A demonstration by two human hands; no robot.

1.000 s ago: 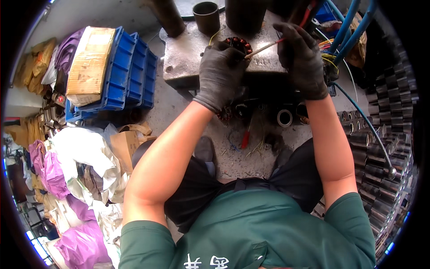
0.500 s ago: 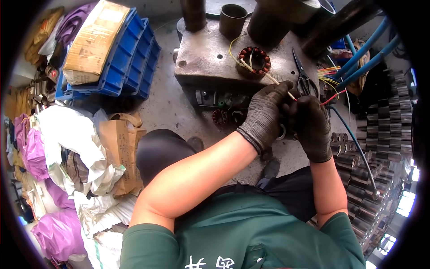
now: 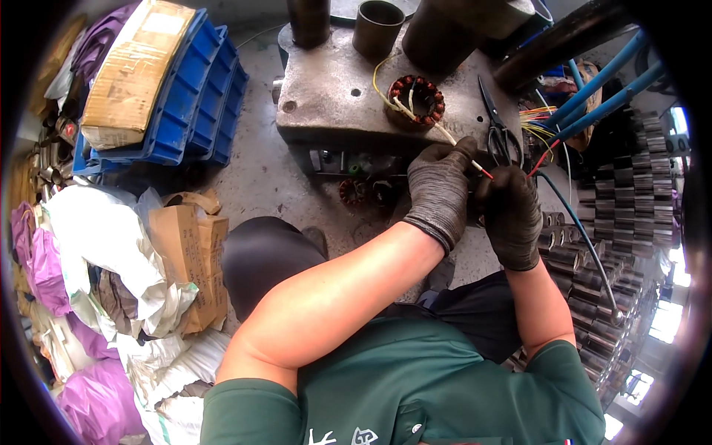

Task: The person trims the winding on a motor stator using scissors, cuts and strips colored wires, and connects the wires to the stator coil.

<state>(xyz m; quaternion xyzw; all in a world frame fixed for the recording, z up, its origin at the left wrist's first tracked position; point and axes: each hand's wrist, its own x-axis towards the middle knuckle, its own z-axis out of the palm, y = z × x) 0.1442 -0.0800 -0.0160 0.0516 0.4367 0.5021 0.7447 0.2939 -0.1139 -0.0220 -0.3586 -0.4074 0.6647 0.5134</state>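
Both gloved hands (image 3: 475, 196) pinch a wire (image 3: 452, 141) (grip clenched) above the metal block (image 3: 334, 96).

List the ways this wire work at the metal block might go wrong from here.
1. The left hand and right hand pinch a thin wire that runs to the copper-wound coil; a hard pull might drag the coil across the metal block or snap the wire.
2. The scissors lie just beyond the hands and might get knocked off.
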